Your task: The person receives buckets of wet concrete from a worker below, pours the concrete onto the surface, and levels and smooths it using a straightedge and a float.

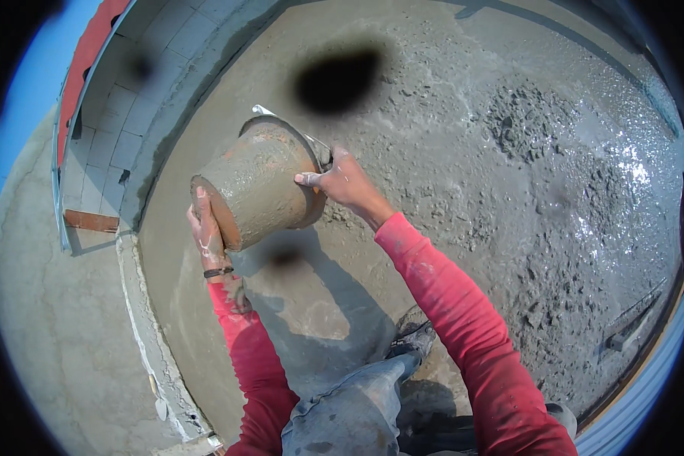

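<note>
A bucket [262, 178], coated in wet grey cement with some orange showing through, is held tilted on its side above the wet floor. Against its bottom lies my left hand [206, 228], palm and fingers pressed to the base and its edge. My right hand [348, 185] grips the rim at the other end, thumb on the outer wall. The bucket's mouth faces up and away to the right, so its inside is hidden. A wire handle with a pale grip [261, 111] shows beyond the rim. Both hands have cement splashes.
Wet grey cement [448, 152] spreads around, smooth at left, with a lumpy heap [528, 118] at right. A low block wall [121, 114] stands at far left beside a raised edge [140, 304]. A tool [634, 323] lies at right. Dark smudges blot parts of the picture.
</note>
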Demonstrator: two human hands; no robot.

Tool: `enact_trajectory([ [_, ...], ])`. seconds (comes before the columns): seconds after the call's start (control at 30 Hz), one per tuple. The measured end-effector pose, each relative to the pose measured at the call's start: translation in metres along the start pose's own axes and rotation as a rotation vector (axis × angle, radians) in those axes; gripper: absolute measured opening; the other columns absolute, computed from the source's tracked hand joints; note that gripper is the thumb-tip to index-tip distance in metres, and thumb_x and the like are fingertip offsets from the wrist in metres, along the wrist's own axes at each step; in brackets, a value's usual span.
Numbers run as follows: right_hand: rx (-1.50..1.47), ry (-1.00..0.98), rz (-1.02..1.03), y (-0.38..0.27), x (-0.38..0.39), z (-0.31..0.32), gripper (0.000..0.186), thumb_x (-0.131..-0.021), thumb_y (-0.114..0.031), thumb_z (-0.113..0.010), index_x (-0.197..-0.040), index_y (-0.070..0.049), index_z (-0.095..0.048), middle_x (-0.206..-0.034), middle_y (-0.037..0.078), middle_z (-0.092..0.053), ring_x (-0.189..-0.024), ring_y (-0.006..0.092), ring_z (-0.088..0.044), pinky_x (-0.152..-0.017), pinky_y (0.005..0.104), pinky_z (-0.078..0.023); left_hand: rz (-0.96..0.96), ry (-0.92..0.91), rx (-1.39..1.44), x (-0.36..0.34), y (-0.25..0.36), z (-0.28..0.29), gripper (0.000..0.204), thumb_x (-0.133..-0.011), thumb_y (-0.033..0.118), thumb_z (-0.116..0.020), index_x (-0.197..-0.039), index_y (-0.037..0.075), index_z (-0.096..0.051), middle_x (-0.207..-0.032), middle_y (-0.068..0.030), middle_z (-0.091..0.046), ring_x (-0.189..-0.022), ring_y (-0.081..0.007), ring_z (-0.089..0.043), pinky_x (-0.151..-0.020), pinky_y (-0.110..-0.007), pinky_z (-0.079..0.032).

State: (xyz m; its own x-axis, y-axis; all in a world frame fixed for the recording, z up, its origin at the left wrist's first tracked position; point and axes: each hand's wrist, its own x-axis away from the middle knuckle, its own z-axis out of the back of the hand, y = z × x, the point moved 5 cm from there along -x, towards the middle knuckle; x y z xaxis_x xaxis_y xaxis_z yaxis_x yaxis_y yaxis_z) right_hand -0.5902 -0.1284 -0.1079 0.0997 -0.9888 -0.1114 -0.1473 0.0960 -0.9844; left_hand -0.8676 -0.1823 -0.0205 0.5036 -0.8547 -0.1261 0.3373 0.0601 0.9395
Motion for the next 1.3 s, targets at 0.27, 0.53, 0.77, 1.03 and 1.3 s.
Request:
enact_trajectory([
  [0.27, 0.076, 0.05, -0.229, 0.021, 0.029, 0.079, 0.061, -0.071, -0.026, -0.087, -0.11, 0.01, -0.055, -0.097, 0.023, -0.066, -0.092, 0.0305, -0.067, -0.077, 0.0421, -0.052, -0.053, -0.047, -0.091, 0.065, 0.007, -0.063, 0.078, -0.087, 0.054, -0.069, -0.132, -0.004, -0.043, -0.124, -0.0153, -0.056, -0.113, -0.0235, -0.056, -0.096, -0.035, -0.046],
  [0.53, 0.297, 0.228, -0.109, -0.047, 0.053, 0.181, 0.076, -0.069, -0.032, -0.088, -0.122, 0.01, -0.053, -0.108, 0.026, -0.065, -0.101, 0.0341, -0.064, -0.088, 0.0413, -0.05, -0.086, -0.231, 0.118, 0.101, 0.032, -0.132, 0.07, -0.09, 0.044, -0.07, -0.135, -0.002, -0.042, -0.126, -0.0142, -0.054, -0.115, -0.0226, -0.054, -0.096, -0.036, -0.045],
  [0.77, 0.35, 0.39, -0.016, -0.119, 0.148, 0.3, 0.04, -0.059, -0.019, -0.088, -0.073, 0.01, -0.065, -0.075, 0.027, -0.067, -0.079, 0.0374, -0.07, -0.07, 0.0444, -0.054, 0.312, -0.714, 0.558, 0.159, 0.014, -0.243, 0.076, -0.092, 0.054, -0.057, -0.147, 0.006, -0.036, -0.15, -0.0151, -0.036, -0.137, -0.034, -0.037, -0.109, -0.049, -0.036],
  [1.03, 0.921, 0.963, 0.298, -0.178, 0.322, 0.291, 0.077, -0.048, -0.013, -0.088, -0.117, 0.0, -0.057, -0.112, 0.026, -0.062, -0.116, 0.0367, -0.056, -0.099, 0.0555, -0.035, 0.042, -1.411, 0.463, 0.362, 0.108, -0.353, 0.079, -0.092, 0.057, -0.052, -0.149, 0.008, -0.032, -0.153, -0.0155, -0.034, -0.14, -0.0342, -0.034, -0.112, -0.052, -0.027],
  [1.3, 0.588, 1.095, 0.297, -0.228, 0.565, 0.312, 0.059, -0.063, -0.013, -0.083, -0.115, 0.004, -0.059, -0.095, 0.017, -0.064, -0.1, 0.0354, -0.059, -0.092, 0.0456, -0.042, -0.168, -2.123, 0.438, 0.515, 0.187, -0.375, 0.08, -0.092, 0.061, -0.046, -0.151, 0.009, -0.029, -0.153, -0.0151, -0.034, -0.142, -0.0338, -0.032, -0.114, -0.054, -0.022],
])
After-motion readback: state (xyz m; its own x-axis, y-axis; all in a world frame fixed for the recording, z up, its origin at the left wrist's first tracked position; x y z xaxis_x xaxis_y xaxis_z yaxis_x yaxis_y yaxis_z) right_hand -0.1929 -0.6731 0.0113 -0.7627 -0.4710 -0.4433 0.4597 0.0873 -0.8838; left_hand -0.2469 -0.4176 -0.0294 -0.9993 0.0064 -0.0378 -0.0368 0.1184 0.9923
